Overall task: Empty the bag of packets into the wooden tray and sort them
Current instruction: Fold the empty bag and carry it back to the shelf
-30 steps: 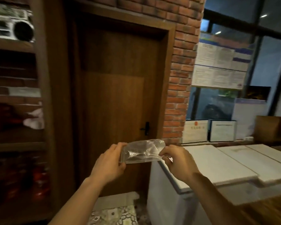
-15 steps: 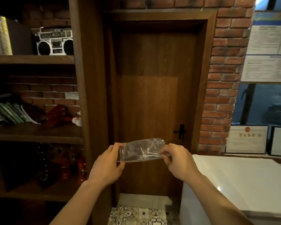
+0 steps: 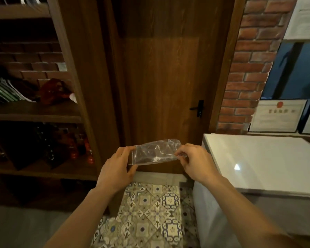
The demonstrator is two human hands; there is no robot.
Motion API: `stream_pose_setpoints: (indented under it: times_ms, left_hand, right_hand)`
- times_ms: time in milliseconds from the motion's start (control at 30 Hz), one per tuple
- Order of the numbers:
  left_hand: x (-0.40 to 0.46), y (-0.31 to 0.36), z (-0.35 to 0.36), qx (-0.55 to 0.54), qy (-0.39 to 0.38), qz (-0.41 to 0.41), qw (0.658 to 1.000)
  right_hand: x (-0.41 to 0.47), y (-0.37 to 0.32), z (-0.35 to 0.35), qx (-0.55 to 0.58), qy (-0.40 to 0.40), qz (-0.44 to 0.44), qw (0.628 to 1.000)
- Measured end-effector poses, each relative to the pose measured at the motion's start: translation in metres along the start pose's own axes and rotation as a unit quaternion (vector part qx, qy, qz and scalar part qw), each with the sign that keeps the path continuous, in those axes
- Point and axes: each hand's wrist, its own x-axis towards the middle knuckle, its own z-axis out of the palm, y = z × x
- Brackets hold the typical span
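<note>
To the left of the hands stands a dark wooden shelf (image 3: 34, 111); on it lie some thin green and white books (image 3: 5, 92) and a red crumpled thing I cannot identify. The left hand (image 3: 115, 169) grips the left end of a clear plastic bag (image 3: 155, 153), thumb below and fingers above. The bag is thin, shiny and wrinkled, and looks flat; whether anything is inside cannot be told. Its long axis runs left to right, almost level, with the right end a little higher. It hangs in the air between the two hands, in front of the lower part of a brown wooden door (image 3: 161, 77) with visible grain and a black handle (image 3: 198, 108). Below the hands the floor has patterned tiles (image 3: 150, 212). The right hand (image 3: 195, 161) pinches the right end of the bag with its fingertips. To the right of this hand is a white glossy counter (image 3: 258, 161), and above it a red brick wall (image 3: 249, 68) and framed certificates (image 3: 276, 115) with a red seal; their writing is too blurred to read.
</note>
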Motion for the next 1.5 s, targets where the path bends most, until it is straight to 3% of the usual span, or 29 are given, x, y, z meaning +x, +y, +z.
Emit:
stream_pose_setpoints:
  times_ms: [667,1133,1500]
  left_hand:
    - [-0.112,-0.116,0.176,-0.042,-0.223,-0.077,0.971]
    - [-0.219,-0.186,0.314,-0.065,-0.380,-0.124,0.914]
    - [-0.240,-0.226,0.325,-0.083,-0.408,-0.178,0.892]
  right_hand:
    - [-0.111,0.062,0.202,0.023,-0.193,0.125,0.973]
    - [-0.220,0.111,0.347,0.017,-0.330,0.213,0.920]
    - [-0.262,0.114,0.406,-0.023,-0.414,0.243,0.877]
